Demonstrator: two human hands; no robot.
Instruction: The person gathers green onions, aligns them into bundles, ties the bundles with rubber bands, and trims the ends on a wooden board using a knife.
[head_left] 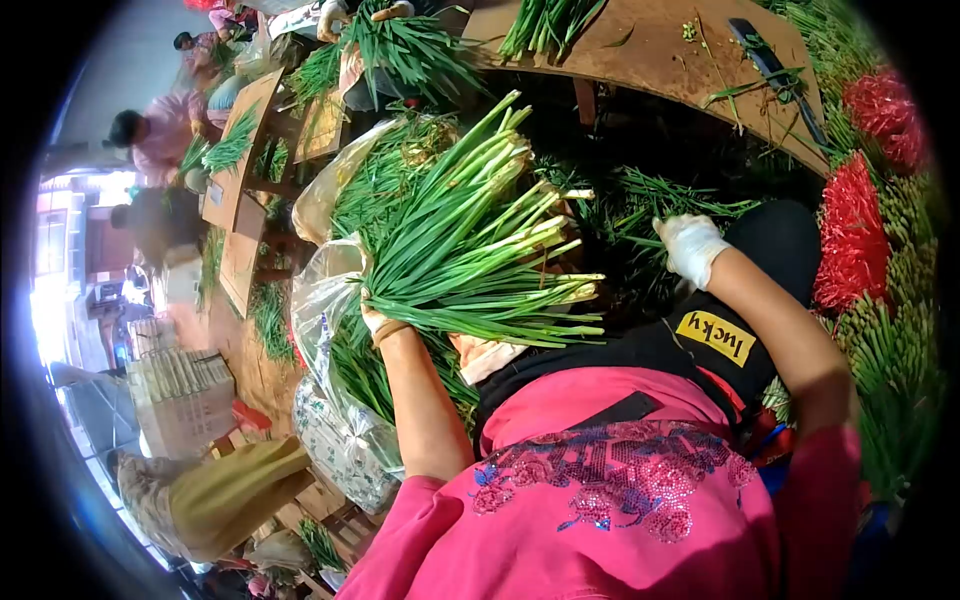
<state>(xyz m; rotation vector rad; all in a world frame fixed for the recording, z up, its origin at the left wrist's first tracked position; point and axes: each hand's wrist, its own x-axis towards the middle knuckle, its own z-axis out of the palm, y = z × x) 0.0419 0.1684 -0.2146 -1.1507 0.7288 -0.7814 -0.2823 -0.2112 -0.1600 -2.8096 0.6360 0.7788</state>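
A large bunch of long green stalks with pale ends [490, 245] fans out in front of my body. My left hand [377, 318] is closed around the bunch at its left side, with its fingers mostly hidden by the leaves. The pale ends point right and up. My right hand [690, 248], in a white glove, is apart from the bunch, over my dark-clad leg. Its fingers are curled in beside loose green leaves [640, 200]; whether anything is inside them is hidden.
Clear plastic bags of greens [345, 200] stand left of the bunch. A wooden board [650, 50] holding a dark knife-like tool [775, 75] is ahead. Red strips [852, 235] and stacked stalks [895, 350] lie right. A co-worker's gloved hands [335, 18] hold greens; other people are at left.
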